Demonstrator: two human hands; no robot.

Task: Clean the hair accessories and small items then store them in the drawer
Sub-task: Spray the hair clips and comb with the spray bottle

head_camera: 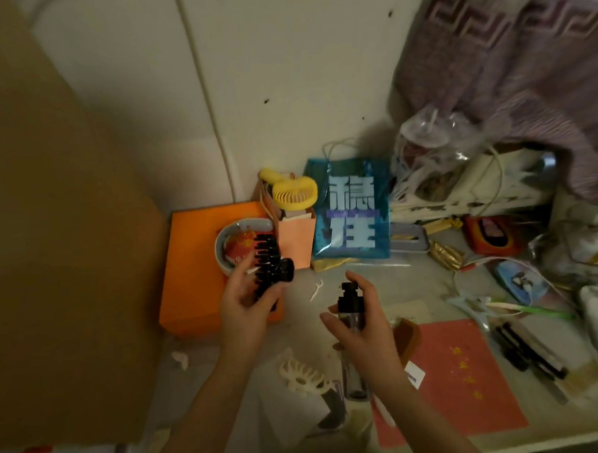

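Observation:
My left hand (248,305) holds a black claw hair clip (270,262) upright above the desk, teeth pointing left. My right hand (361,321) grips a dark spray bottle (350,304), index finger on its black nozzle, which faces the clip. A cream claw clip (302,377) lies on the desk below my hands. A pale blue claw clip (469,304) lies to the right. No drawer is in view.
An orange box (193,265) with a bowl (223,243) sits behind my left hand. A yellow mini fan (294,190), a blue bag (351,210), a red card (468,366), black pens (525,350) and cluttered bags crowd the desk. Brown cardboard (51,237) stands at left.

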